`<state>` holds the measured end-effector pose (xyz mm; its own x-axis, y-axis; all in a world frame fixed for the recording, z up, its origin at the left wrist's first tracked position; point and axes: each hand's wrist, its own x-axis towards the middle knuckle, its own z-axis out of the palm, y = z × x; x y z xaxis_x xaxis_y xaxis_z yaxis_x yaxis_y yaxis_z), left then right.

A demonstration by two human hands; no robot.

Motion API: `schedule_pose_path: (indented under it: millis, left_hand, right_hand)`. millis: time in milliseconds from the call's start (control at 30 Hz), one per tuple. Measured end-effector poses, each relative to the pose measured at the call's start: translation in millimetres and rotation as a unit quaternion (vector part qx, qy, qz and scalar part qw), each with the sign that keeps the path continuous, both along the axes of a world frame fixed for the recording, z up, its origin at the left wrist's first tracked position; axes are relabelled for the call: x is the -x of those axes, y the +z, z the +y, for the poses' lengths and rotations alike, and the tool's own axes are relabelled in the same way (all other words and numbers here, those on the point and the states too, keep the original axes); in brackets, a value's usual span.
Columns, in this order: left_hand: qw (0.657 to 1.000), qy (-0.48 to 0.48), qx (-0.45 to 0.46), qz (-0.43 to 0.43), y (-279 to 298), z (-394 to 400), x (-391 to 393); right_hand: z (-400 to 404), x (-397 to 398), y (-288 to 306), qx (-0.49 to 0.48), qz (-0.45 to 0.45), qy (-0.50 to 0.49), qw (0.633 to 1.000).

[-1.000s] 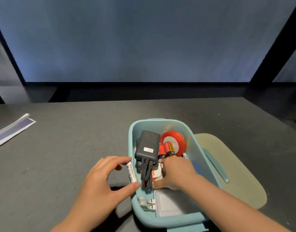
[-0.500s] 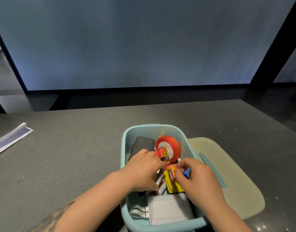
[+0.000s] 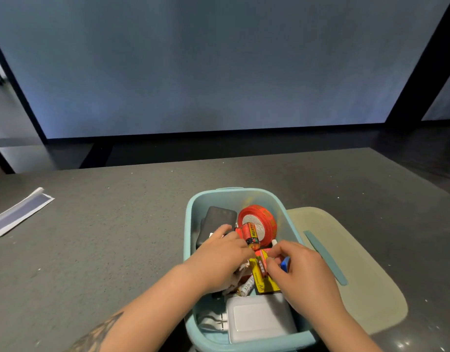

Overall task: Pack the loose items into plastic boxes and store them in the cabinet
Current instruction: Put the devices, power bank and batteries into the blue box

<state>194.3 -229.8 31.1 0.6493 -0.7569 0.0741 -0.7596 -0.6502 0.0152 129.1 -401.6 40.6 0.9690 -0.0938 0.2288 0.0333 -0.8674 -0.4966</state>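
A light-blue plastic box (image 3: pixel 191 219) is seen on the grey table at 6 o'clock, its pale-green lid (image 3: pixel 351 270) lying flat at its 3 o'clock. Inside, the red-and-yellow AA battery pack (image 3: pixel 260 273) is pinched by the right hand (image 3: pixel 305 273); the left hand (image 3: pixel 219 257) is curled over loose batteries, though its grasp cannot be told. The box is judged fairly heavy, stiff and smooth, best taken by both long rims.

A pale teal plastic box (image 3: pixel 191 219) holds a red tape roll (image 3: pixel 263 219) with a white core, a black power bank (image 3: pixel 216 219), red-and-yellow batteries (image 3: pixel 252 233), a yellow battery pack (image 3: pixel 260 280) and a white charger (image 3: pixel 259 317); a sage-green lid (image 3: pixel 358 275) lies on the speckled grey table (image 3: pixel 104 237).
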Motion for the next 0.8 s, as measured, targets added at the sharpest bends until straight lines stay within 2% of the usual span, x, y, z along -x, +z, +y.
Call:
schedule_pose_path:
  millis: [67,133,200,300,367,467,567,633,700,800]
  left_hand:
    - [0.991,0.052,0.126,-0.011,5.1,15.4,16.5]
    - [0.961,0.132,0.243,-0.005,3.0,43.6,41.2]
    - [0.927,0.227,0.298,0.013,-8.4,80.0,64.0]
    - [0.897,0.344,0.278,0.001,-25.0,135.3,84.3]
    - [0.867,0.420,0.267,-0.011,-28.0,169.6,92.9]
    - [0.820,0.495,0.284,-0.035,-28.3,215.7,106.0]
    - [0.795,0.531,0.289,-0.046,-27.2,251.8,124.3]
    - [0.785,0.548,0.286,-0.041,-33.9,276.8,136.4]
    - [0.775,0.560,0.292,-0.028,-41.9,302.1,147.7]
    - [0.752,0.570,0.329,-0.036,-55.8,342.8,157.6]
  right_hand:
    - [0.7,0.7,3.1,0.005,0.007,-0.001,1.000]
    - [3.3,2.1,5.4,0.010,0.011,0.003,1.000]
    - [13.7,3.5,6.9,0.001,0.018,0.025,1.000]
    - [48.4,0.5,8.6,0.016,0.002,0.095,0.995]
    - [84.0,-2.8,11.0,0.053,-0.078,0.164,0.982]
    - [144.2,-2.9,13.2,0.019,-0.133,0.272,0.953]
    - [204.1,3.3,4.0,0.011,-0.105,0.354,0.929]
    - [241.5,9.3,-7.7,-0.003,-0.041,0.380,0.924]
    - [276.4,11.1,-23.7,-0.010,-0.003,0.384,0.923]
    - [325.3,0.3,-45.7,-0.033,0.007,0.364,0.931]
